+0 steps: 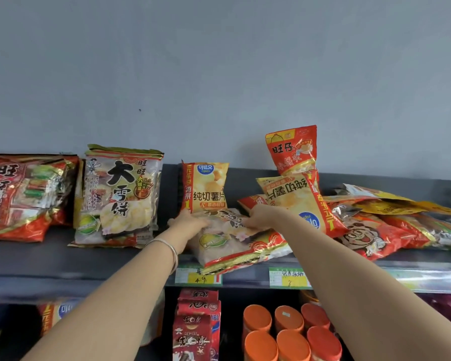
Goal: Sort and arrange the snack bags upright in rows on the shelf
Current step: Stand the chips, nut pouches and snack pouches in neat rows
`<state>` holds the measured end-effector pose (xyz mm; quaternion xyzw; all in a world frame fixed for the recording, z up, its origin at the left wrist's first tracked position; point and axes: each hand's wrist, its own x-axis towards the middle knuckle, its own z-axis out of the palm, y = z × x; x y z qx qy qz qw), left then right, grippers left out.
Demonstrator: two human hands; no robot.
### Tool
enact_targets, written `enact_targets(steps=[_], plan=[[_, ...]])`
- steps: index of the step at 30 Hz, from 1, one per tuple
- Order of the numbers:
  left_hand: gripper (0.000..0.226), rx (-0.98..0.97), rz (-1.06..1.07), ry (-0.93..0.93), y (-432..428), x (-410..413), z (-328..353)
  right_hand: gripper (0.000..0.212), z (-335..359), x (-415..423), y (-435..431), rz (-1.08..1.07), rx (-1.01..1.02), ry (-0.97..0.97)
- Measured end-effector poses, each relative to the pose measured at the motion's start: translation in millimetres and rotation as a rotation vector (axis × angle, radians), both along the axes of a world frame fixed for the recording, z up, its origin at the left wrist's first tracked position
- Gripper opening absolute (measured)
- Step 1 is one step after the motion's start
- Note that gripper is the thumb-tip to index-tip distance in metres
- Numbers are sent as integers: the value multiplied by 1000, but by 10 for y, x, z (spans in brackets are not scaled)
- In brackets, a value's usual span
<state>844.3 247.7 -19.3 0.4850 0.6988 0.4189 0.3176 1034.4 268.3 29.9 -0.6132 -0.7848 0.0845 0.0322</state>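
A white-and-red rice cracker bag [235,241] lies flat on the dark shelf [50,259], its near end hanging over the front edge. My left hand [186,221] grips its far left side and my right hand [262,216] grips its far right side. An identical rice cracker bag [120,196] stands upright to the left, beside red bags [24,196]. A yellow chip bag [206,187] stands behind my hands. Another yellow chip bag [301,201] leans upside down on the right, with a red bag [293,149] standing behind it.
A heap of red and gold bags [391,225] lies flat at the shelf's right. Price tags [198,277] line the shelf edge. Below are red boxes [197,327] and orange-lidded jars [289,334]. A grey wall backs the shelf.
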Motion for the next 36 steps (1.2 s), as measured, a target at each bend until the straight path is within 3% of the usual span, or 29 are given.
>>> enact_targets(steps=[3, 5, 7, 13, 17, 27, 31, 36], plan=[[72, 25, -2, -358, -207, 70, 82, 61, -20, 23, -13, -37, -54, 101], [56, 39, -18, -418, -271, 95, 104, 70, -7, 67, 7, -73, -77, 169], [54, 88, -27, -419, -317, 107, 135, 74, 21, 107, 22, -108, -86, 277], [83, 427, -11, -258, -558, 140, 327, 67, 77, 188, 47, -195, -288, 851], [88, 521, 3, -192, -619, 141, 402, 71, 103, 195, 90, -73, -429, 1142], [79, 553, 164, -93, -723, -236, 305, 51, 144, -424, -5, 175, -167, 1356], [81, 531, 254, 5, -797, -670, 342, 79, 174, -961, -26, 181, -159, 1501], [77, 514, 304, 67, -888, -1415, 320, 65, 33, -1802, -13, 138, -88, 1552]])
